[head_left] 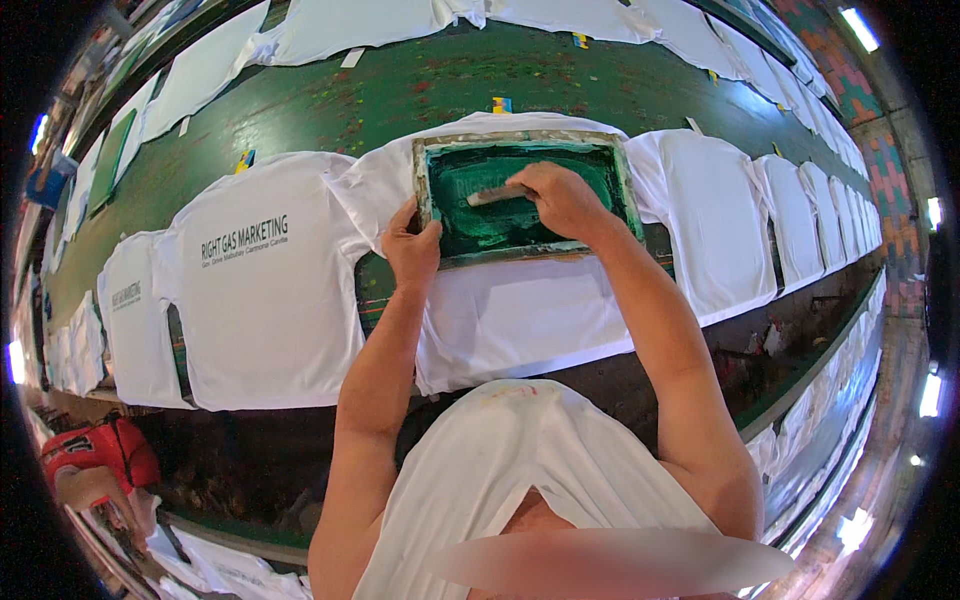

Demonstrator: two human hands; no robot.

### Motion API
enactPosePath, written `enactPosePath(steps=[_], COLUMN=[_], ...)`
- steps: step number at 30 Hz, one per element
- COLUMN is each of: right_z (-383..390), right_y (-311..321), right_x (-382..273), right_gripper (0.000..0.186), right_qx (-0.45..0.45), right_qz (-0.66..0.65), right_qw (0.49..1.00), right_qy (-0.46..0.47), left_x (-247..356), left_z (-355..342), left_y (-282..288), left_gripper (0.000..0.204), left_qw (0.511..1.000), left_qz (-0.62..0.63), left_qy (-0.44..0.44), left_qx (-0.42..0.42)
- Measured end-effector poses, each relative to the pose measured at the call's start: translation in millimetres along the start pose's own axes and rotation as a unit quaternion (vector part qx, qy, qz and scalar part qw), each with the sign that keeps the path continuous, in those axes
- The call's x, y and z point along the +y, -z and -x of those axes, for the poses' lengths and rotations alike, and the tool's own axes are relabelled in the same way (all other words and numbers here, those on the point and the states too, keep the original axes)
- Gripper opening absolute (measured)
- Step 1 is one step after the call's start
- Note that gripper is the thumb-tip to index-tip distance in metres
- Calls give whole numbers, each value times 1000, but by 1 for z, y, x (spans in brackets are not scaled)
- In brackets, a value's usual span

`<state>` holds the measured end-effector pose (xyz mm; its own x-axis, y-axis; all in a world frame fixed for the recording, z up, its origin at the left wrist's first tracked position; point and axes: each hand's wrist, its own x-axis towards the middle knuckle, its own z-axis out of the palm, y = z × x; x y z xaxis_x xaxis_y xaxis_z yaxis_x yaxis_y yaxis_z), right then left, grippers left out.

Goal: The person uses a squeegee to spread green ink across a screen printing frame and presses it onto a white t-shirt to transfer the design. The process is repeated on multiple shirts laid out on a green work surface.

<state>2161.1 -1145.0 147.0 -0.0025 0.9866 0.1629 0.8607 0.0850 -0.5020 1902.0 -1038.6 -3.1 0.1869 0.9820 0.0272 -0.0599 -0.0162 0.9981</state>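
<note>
A printing screen [521,236] in a worn frame, coated inside with dark green ink, lies on a white T-shirt [510,320] spread on the long green table. My right hand [555,200] grips a squeegee [488,197] over the inked mesh, right of the screen's middle. My left hand [410,240] is closed on the screen's left edge, its fingers partly hidden.
White T-shirts [715,220] run along both sides of the green table [380,105]; those at left bear dark printing [243,240]. Small coloured tags [502,105] dot the surface. A person in red [100,460] bends at the lower left by another row [210,560] of shirts.
</note>
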Motion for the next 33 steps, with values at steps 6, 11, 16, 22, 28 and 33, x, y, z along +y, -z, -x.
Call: enactPosePath(steps=[6, 11, 16, 22, 28, 33], right_z=[-54, -58, -7, 55, 29, 2], right_y=[-25, -25, -32, -18, 42, 40], right_x=[7, 1, -14, -26, 45, 89], right_gripper=[38, 41, 43, 44, 35, 40], right_qx=[41, 35, -1, -16, -35, 68], right_qz=[16, 47, 82, 100, 4, 16], right_qw=[999, 998, 995, 991, 999, 997], right_qy=[-18, 30, 53, 85, 2, 35], left_x=[-5, -1, 8, 20, 42, 73], left_z=[-1, 2, 3, 6, 10, 49], left_y=[-2, 0, -2, 1, 2, 0], left_gripper=[57, 56, 55, 55, 74, 105], left_qw=[999, 998, 1000, 997, 965, 906], left_qz=[30, -40, -2, -74, -251, -386], left_qy=[-22, -38, -21, -12, -74, -156], left_qx=[1, 0, 3, -4, -6, -82])
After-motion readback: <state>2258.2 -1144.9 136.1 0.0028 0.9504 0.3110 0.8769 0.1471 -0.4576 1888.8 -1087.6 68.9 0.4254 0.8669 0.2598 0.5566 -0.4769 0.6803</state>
